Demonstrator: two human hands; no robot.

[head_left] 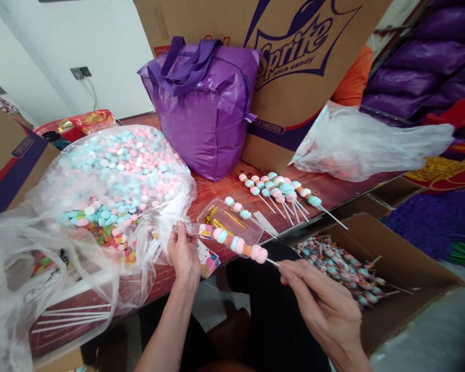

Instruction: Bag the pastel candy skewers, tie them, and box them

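My right hand (pixel 320 297) pinches the white stick of a candy skewer (pixel 240 245) strung with pink, blue and orange pieces. The skewer points left, its far end at a small clear printed wrapper (pixel 204 230). My left hand (pixel 184 253) grips that wrapper between thumb and fingers. Whether the tip is inside the wrapper is hard to tell. Just behind lies a clear plastic tray (pixel 207 209) with gold twist ties (pixel 220 221) and another candy skewer (pixel 238 207) across it. Below my left hand are more printed wrappers (pixel 208 260).
Several finished skewers (pixel 279 188) lie on the red table (pixel 333 188). A big clear bag of candies (pixel 116 165) stands left, white sticks (pixel 73 316) in front. Behind are a purple bag (pixel 209 113) and large carton (pixel 271 119). An open box (pixel 422 258) of wrapped skewers sits lower right.
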